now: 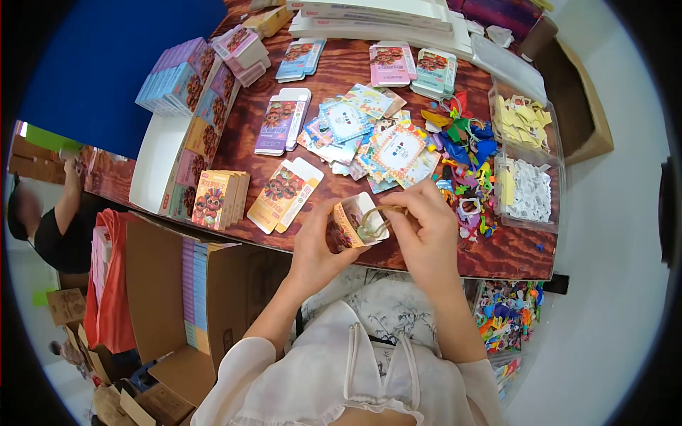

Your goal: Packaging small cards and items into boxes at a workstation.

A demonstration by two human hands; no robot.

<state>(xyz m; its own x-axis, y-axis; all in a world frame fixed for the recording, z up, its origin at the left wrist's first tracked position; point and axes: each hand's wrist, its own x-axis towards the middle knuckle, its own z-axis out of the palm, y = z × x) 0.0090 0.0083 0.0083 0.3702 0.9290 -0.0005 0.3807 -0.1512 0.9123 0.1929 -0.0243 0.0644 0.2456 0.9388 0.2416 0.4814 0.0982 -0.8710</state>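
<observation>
Above the table's near edge, my left hand (pixel 315 245) is closed around a small orange printed box (pixel 342 226), its flaps open and its mouth turned toward my right hand. My right hand (pixel 426 231) pinches a thin, yellowish-green loop (pixel 374 228) at the box's mouth. The loop's exact kind is hard to make out, and the box wall and fingers hide part of it. Left of my hands lie flat orange boxes (pixel 283 195), beside a row of filled-out orange boxes (pixel 219 199). Beyond my hands is a loose pile of printed cards (pixel 369 135).
Colourful small plastic toys (pixel 472 202) heap right of the cards. A clear tray (pixel 558 177) holds yellow and white paper pieces. Flat purple boxes (pixel 280 124) lie farther back. A white display carton (pixel 153 160) stands left, above a brown carton (pixel 160 284). A person (pixel 60 224) is at far left.
</observation>
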